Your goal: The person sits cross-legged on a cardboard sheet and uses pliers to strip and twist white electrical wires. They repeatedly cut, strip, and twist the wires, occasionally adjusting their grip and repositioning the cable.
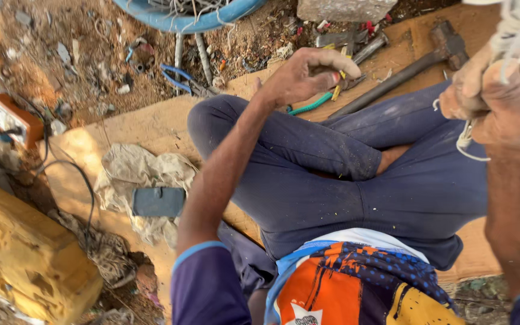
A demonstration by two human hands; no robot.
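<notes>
I sit cross-legged in dark blue trousers (332,180) on a wooden board (151,123). My left hand (305,75) reaches past my knee, fingers curled over a small dark tool with a yellow part (339,86) beside a green cable (308,106); whether it grips the tool is unclear. My right hand (501,90) is raised close to the camera at the upper right. It is closed on a white cord (516,27), which runs up out of view and loops below the fist.
A hammer (416,63) lies on the board beyond my knee. Blue-handled pliers (179,75) and a blue basin (182,23) of wire sit on the littered dirt. At left are an orange electrical box (7,117), a cloth (139,174) under a dark flat case (159,201), and a yellow block (19,253).
</notes>
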